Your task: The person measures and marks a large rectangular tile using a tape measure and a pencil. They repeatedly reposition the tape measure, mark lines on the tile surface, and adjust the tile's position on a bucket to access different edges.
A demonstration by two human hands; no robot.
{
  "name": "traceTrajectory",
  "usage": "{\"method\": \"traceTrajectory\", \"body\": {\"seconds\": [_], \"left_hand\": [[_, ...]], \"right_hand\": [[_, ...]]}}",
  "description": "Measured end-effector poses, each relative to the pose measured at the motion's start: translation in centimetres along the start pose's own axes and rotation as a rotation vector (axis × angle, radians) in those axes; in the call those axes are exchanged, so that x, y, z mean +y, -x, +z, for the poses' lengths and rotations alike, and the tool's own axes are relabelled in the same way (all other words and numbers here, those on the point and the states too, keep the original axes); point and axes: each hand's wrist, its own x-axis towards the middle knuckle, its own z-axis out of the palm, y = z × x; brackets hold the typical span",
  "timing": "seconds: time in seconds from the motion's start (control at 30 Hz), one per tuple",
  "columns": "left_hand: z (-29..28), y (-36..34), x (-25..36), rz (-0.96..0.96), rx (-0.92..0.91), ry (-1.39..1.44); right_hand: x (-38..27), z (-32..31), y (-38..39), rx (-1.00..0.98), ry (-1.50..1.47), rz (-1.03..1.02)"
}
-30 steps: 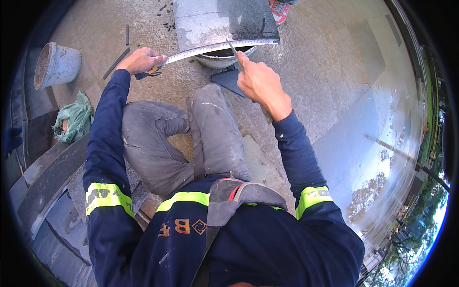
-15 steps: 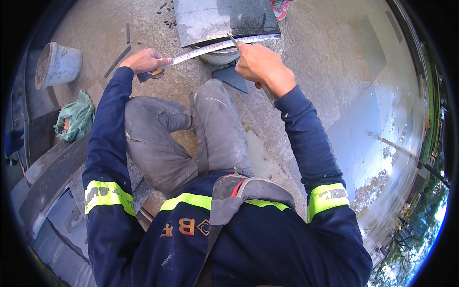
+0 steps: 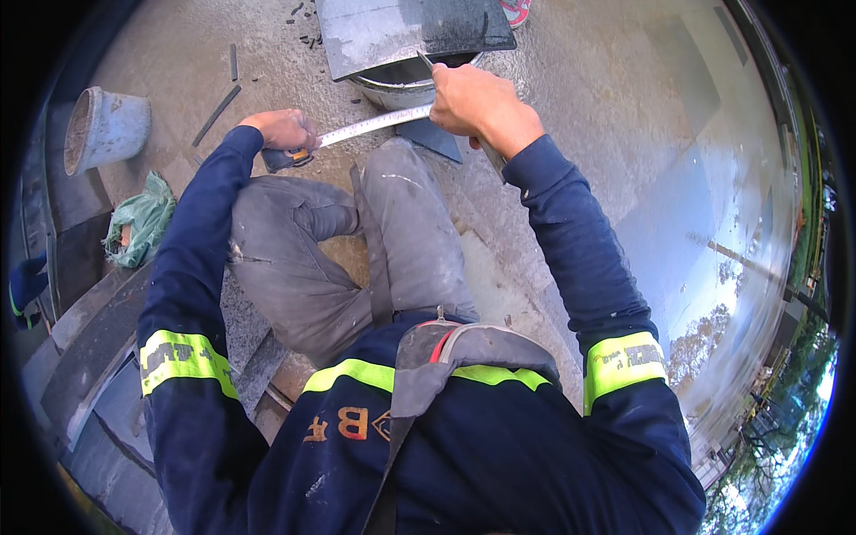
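My left hand (image 3: 283, 130) is closed on a tape measure (image 3: 287, 159) with a dark and orange case, above my left knee. Its white blade (image 3: 379, 124) runs out to the right and ends at my right hand (image 3: 486, 105). That hand is wrapped round a slim pointed metal tool (image 3: 425, 61); the tip shows past the fingers, but the exact kind is unclear. Just beyond lies a dark stone slab (image 3: 406, 31), partly coated with pale dust, resting on a bucket (image 3: 392, 94). The blade is apart from the slab's near edge.
A blue-grey offcut (image 3: 431, 140) lies beside the bucket. At the left stand a whitish bucket (image 3: 120, 129) and a green plastic bag (image 3: 141, 219). Thin dark strips (image 3: 217, 115) lie on the floor. Stone slabs (image 3: 102, 455) are stacked at lower left. A red shoe (image 3: 515, 11) shows behind the slab.
The tape blade has come off the slab's near edge toward me, and less of it is out. My right hand has shifted slightly left, with the pointed tool still in it.
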Motion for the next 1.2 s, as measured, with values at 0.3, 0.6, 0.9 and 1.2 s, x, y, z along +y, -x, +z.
{"method": "traceTrajectory", "body": {"seconds": [0.3,0.6,0.9,1.2], "left_hand": [[-0.1,0.1,-1.0,-0.054,-0.109,-0.153],[-0.7,0.1,-1.1,-0.018,-0.099,-0.146],[-0.6,-0.3,-1.0,-0.028,-0.096,-0.162],[-0.4,-0.3,-1.5,-0.027,-0.106,-0.132]], "right_hand": [[1.8,0.4,4.1,0.186,-0.026,0.003],[2.8,2.6,2.7,0.153,-0.081,0.089],[1.8,3.2,2.2,0.164,-0.062,0.059],[1.7,2.7,1.6,0.145,-0.072,0.082]]}}
